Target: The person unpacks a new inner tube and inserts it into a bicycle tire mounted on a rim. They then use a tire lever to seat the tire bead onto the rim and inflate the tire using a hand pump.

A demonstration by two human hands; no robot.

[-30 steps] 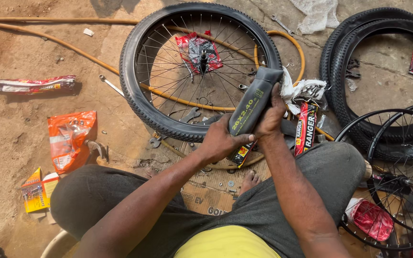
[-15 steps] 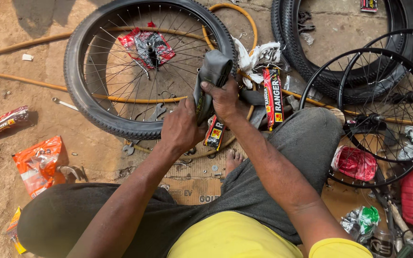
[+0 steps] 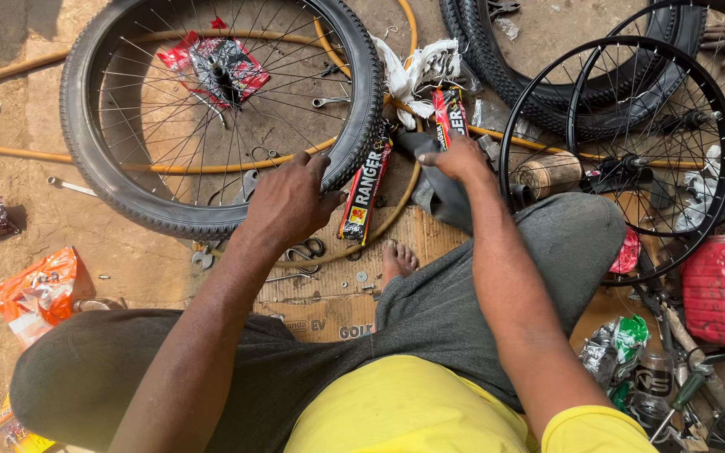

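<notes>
The left hand (image 3: 289,201) lies knuckles up, fingers curled on the near right edge of the spoked bicycle wheel (image 3: 127,201) lying flat on the dirt, while the right hand (image 3: 455,158) is closed on the folded black inner tube (image 3: 440,191) just right of that tyre. The tube droops toward the cardboard (image 3: 329,285) near a bare foot (image 3: 396,262). Loose spanners (image 3: 299,252) and spokes lie close, so the soft rubber could likely snag or get nicked if dragged across them.
</notes>
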